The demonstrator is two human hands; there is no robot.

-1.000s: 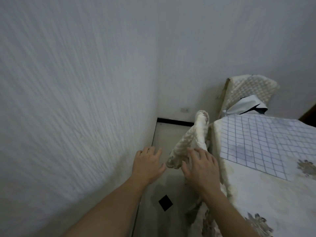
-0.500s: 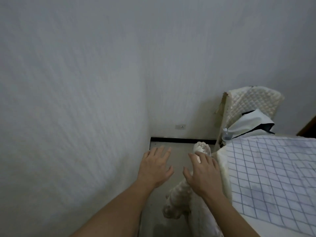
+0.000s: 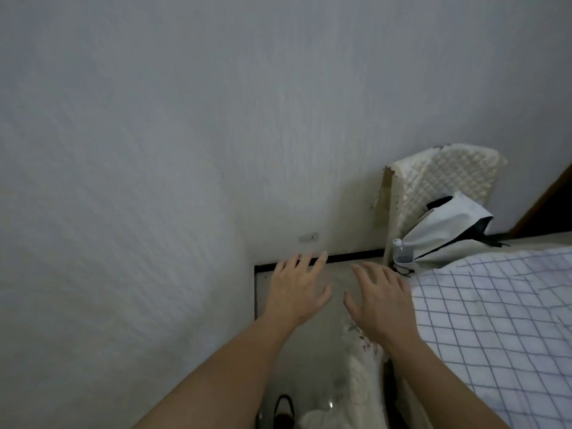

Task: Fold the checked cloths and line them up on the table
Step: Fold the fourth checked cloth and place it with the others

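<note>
Two hands risen above cream quilt (image 3: 362,376); left hand (image 3: 297,292), right hand (image 3: 380,300) spread, empty; one checked cloth (image 3: 495,320) visible.

Both bare forearms reach up from the bottom of the frame. The left hand (image 3: 297,289) and right hand (image 3: 382,300) hover side by side near the centre, palms down, fingers spread and holding nothing.
</note>
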